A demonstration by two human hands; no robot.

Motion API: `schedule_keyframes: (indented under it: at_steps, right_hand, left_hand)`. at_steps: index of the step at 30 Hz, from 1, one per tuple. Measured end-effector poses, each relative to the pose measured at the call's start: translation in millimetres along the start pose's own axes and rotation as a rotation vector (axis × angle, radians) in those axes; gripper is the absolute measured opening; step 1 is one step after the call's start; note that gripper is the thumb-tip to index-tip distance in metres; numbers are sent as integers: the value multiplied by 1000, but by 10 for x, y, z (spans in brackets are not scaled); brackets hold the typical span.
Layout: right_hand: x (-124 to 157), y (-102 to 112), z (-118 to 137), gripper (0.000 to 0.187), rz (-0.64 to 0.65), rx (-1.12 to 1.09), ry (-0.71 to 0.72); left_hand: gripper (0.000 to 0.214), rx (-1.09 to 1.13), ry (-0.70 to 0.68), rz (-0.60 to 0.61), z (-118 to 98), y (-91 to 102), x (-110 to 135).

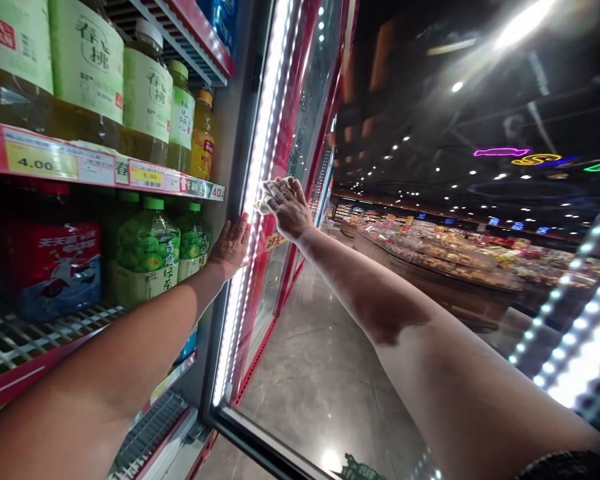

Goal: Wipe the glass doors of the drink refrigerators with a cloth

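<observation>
My right hand (295, 212) reaches forward, bent over a crumpled pale cloth (264, 203) and pressing it against the glass door (293, 133) beside the lit strip. Most of the cloth is hidden under the fingers. To its left and a little lower, my left hand (230, 247) rests with fingers stretched out at the edge of the bright LED strip (236, 313) on the door frame. Nothing shows in the left hand. Bottles of green drink (149, 250) stand on the cooler shelf just left of it.
An upper shelf holds large bottles with pale labels (147, 93) above a price rail (55, 160). A red and blue pack (55, 267) sits on the wire shelf (35, 340) below. Beyond the glass are a shiny floor (310, 380) and a long produce display (440, 257).
</observation>
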State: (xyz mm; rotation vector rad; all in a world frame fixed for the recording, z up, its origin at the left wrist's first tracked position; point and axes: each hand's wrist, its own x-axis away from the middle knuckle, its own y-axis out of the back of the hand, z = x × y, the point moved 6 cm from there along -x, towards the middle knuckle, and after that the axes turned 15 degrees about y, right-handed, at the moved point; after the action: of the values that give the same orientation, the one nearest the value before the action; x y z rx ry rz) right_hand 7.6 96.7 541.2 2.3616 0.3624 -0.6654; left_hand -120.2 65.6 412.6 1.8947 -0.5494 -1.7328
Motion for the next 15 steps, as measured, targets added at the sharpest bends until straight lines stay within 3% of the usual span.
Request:
schedule_keyframes:
  at_steps: [4,10,15]
  right_hand:
    - [59,55,19,65,34,-5,65]
    - [224,200,-125,63,-63,34,-42]
    - [543,156,70,62,39,-24,118]
  left_hand:
    - [88,-13,37,-68,-58,194,-102]
    - [86,23,-46,-64,-226,431,-559]
    - [75,138,-21,-59,-328,446,-819]
